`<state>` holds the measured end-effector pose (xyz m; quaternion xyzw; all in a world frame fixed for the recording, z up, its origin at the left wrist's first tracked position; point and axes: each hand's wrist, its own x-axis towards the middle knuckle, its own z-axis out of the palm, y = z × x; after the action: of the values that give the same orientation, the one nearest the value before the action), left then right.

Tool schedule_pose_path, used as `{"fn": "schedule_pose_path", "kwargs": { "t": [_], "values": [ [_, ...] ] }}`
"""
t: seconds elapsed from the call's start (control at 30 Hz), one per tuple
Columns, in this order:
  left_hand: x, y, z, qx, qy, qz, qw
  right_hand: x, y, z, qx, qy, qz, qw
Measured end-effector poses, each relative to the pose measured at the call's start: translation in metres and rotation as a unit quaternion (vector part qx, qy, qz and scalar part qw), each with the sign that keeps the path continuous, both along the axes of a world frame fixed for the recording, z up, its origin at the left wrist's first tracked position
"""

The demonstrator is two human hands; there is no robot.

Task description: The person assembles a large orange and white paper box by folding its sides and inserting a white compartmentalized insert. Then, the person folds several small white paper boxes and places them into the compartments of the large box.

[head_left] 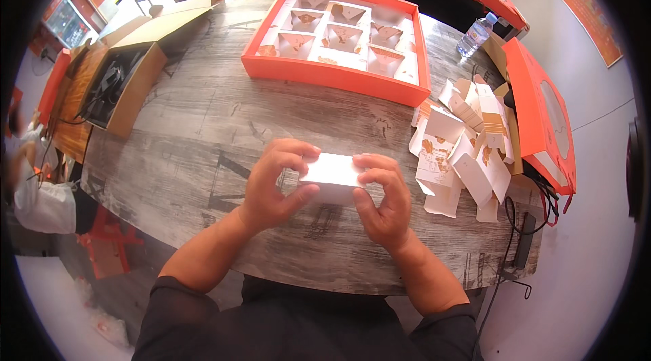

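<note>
I find left hand (268, 186) and right hand (386, 208) fingers holding a white carton (331, 170) by opposite ends, presumably for steadiness; compartmented orange box (332, 82) beyond them.

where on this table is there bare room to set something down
The widest bare patch of table lies between the brown box and the left hand. A strip also runs between the orange tray and the white box. The right side is crowded with loose cartons and an orange case.
</note>
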<state>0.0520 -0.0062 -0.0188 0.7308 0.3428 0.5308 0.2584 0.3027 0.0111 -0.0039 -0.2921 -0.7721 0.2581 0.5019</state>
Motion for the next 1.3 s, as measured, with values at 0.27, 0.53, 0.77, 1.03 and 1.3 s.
{"fn": "schedule_pose_path", "kwargs": {
  "t": [0.27,0.53,0.77,1.03,1.3],
  "values": [
    [0.002,0.001,0.006,0.031,0.031,0.017,0.999,-0.001,0.001,0.002,0.023,-0.011,-0.017,1.000],
    [0.001,0.001,0.004,-0.034,0.013,0.017,0.999,0.000,0.001,-0.001,-0.003,-0.025,-0.007,1.000],
    [-0.003,0.003,0.005,-0.072,0.022,-0.017,0.997,0.001,0.003,-0.001,-0.015,-0.033,0.009,0.999],
    [-0.006,0.002,0.000,-0.128,-0.020,-0.050,0.990,-0.001,0.004,-0.002,-0.003,-0.052,0.017,0.999],
    [-0.014,0.004,0.006,-0.131,-0.036,-0.059,0.989,-0.006,0.001,0.004,0.117,-0.091,0.002,0.989]
  ]
}}
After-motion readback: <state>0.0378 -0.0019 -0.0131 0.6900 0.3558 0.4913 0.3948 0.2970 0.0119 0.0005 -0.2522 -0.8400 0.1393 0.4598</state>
